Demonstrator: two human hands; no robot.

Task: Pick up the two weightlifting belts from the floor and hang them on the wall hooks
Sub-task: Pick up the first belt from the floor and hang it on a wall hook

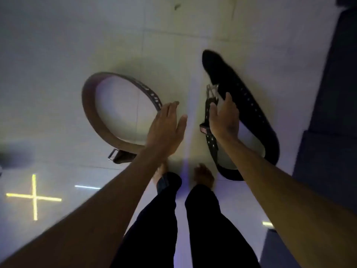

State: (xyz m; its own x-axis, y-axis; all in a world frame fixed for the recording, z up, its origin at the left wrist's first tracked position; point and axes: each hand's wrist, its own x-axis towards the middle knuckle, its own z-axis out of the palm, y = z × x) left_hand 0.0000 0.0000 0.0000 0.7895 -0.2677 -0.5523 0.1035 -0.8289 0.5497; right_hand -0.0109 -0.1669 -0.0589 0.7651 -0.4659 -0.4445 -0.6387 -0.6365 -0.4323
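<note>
Both hands were spread wide and empty, the left hand (166,128) over the curled brown leather belt (90,117) lying at its nine o'clock on the pale tiled floor (58,55), the right hand (225,118) above the black buckled belt (257,117) at its three o'clock.

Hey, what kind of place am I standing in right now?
Probably a gym or home workout room: a brown weightlifting belt and a black one lie on a pale tiled floor, with yellow cross tape marking it.
</note>
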